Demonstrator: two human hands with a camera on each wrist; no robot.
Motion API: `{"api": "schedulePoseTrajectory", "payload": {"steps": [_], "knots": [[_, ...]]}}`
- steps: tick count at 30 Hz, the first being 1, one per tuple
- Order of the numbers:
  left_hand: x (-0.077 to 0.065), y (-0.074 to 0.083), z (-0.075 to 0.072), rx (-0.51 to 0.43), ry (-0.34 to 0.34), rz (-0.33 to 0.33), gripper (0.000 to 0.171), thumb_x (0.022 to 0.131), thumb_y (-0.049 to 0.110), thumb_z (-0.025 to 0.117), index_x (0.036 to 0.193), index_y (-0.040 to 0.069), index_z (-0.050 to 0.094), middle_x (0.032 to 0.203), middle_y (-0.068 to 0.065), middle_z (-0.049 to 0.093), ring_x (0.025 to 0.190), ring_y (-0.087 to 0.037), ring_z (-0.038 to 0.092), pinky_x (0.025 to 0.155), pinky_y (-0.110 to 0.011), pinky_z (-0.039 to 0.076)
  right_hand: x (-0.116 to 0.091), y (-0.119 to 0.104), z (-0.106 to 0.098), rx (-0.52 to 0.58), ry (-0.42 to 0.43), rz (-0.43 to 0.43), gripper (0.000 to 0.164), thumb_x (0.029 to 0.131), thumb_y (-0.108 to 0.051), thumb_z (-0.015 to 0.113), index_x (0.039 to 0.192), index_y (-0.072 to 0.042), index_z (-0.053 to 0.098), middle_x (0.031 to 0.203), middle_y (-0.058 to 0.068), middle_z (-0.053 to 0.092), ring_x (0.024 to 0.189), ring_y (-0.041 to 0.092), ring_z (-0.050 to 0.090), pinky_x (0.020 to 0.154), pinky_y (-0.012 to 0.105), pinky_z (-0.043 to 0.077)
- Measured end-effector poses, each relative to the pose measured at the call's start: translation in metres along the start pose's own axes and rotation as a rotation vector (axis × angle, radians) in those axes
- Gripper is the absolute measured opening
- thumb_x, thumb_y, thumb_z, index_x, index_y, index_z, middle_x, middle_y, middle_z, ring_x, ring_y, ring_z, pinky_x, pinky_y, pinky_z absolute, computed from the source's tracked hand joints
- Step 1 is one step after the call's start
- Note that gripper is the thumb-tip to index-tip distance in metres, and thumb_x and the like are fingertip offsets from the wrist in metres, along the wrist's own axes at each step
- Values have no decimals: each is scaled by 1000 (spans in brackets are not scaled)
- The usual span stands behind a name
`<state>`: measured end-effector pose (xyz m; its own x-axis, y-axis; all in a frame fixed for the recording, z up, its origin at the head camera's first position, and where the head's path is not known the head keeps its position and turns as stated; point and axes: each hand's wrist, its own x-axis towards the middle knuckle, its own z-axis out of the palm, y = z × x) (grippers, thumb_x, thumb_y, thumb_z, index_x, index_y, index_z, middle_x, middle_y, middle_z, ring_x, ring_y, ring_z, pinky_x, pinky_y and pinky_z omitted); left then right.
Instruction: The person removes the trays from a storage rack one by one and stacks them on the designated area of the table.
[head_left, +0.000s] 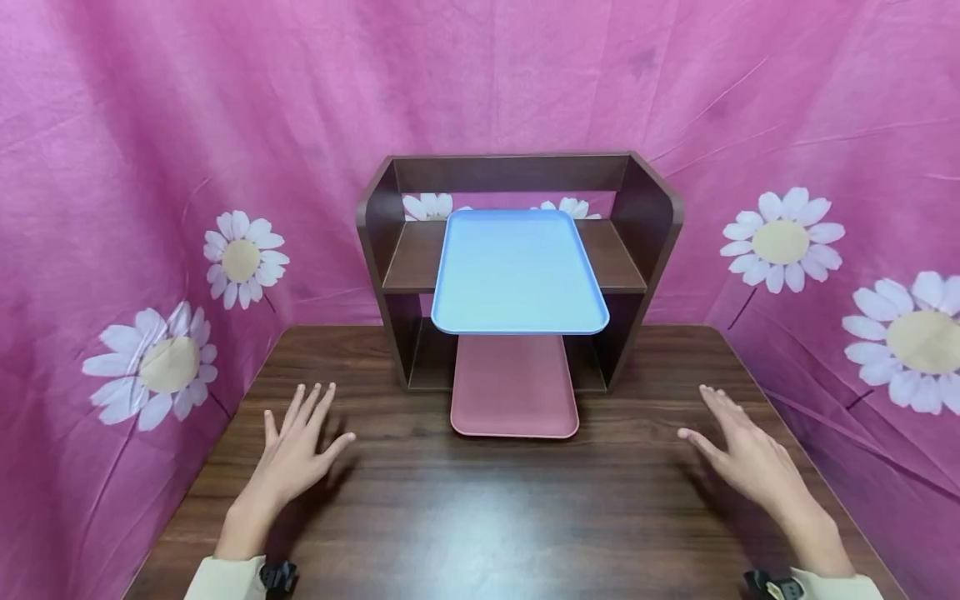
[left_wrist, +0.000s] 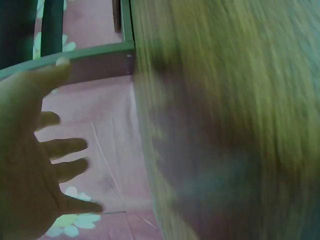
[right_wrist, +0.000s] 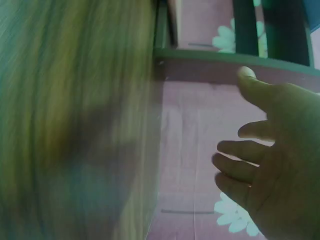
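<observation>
A blue tray (head_left: 519, 271) lies on the upper shelf of a dark brown two-tier rack (head_left: 660, 225), its near end jutting out past the shelf edge. Below it, a pink tray (head_left: 514, 387) sits in the lower tier and sticks out over the table; its far part is hidden by the blue one. To the left of the rack, my left hand (head_left: 292, 458) hovers over the table with fingers spread, holding nothing. My right hand (head_left: 750, 458) is likewise above the table on the right side, fingers extended and apart from any object.
The brown wood-grain table (head_left: 480, 517) carries the rack at its back edge. Pink cloth (head_left: 480, 75) with large white daisies hangs behind and along both sides. Dark bands (head_left: 279, 577) circle both wrists, below pale sleeves.
</observation>
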<state>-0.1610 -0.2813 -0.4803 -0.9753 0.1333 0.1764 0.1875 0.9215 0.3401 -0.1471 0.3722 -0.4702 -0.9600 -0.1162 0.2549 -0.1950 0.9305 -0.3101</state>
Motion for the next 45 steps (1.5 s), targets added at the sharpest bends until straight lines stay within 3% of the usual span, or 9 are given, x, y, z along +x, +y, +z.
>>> {"api": "schedulePoseTrajectory", "payload": {"steps": [4,7,10,13,21,26,38,41,45], "knots": [[1,13,0,-41,80,20,65,103,32,70,158,4,48,156,-27,53,145,-49,50,114,-77,38,8,-17,-6,57,114,16,64,104,-37,70,154,-2,52,120,37,70,98,60,70,78,73,50],[1,27,2,-97,106,12,49,104,26,70,146,2,62,142,-25,66,129,-46,65,103,-69,52,19,-28,-12,127,258,-51,45,100,-24,75,138,-2,68,106,27,78,83,30,77,75,50,58],[2,44,6,-195,111,-1,37,102,20,71,134,1,70,126,-20,75,112,-39,74,96,-61,58,34,-38,-15,177,380,-130,31,96,-13,79,125,-2,77,103,19,81,77,-9,66,67,21,52],[4,59,10,-322,108,-25,26,99,12,73,122,-1,75,106,-13,80,93,-28,77,86,-47,64,49,-47,-17,219,424,-165,26,96,-9,79,121,-3,79,100,18,82,73,-23,48,64,9,43],[11,97,22,-635,17,-139,13,98,6,74,108,-1,77,87,-7,79,75,-16,73,69,-21,59,85,-71,-24,305,516,-145,18,98,-8,76,115,-5,82,97,16,82,70,-19,48,62,7,37],[16,118,27,-826,-40,-188,12,99,1,71,107,-7,74,84,-15,78,74,-25,77,64,-27,62,105,-82,-36,333,527,-92,20,100,-15,76,117,-6,82,99,17,82,77,-26,49,69,5,38],[26,147,43,-1048,-217,-222,26,103,5,63,119,-16,64,98,-26,77,86,-29,78,80,-44,66,133,-90,-57,429,420,77,48,100,-38,76,133,-3,73,119,22,76,92,-32,49,81,-2,39],[30,154,49,-1097,-248,-227,29,103,5,62,121,-17,62,102,-29,77,86,-24,78,83,-46,67,137,-90,-61,438,382,98,54,99,-42,76,136,-2,71,122,23,75,99,-24,56,82,-2,39],[34,163,54,-1135,-261,-231,30,102,5,61,122,-18,60,105,-32,76,85,-21,77,84,-43,67,142,-90,-63,428,349,118,58,98,-44,77,138,-3,70,124,22,75,116,6,70,81,-2,39]]}}
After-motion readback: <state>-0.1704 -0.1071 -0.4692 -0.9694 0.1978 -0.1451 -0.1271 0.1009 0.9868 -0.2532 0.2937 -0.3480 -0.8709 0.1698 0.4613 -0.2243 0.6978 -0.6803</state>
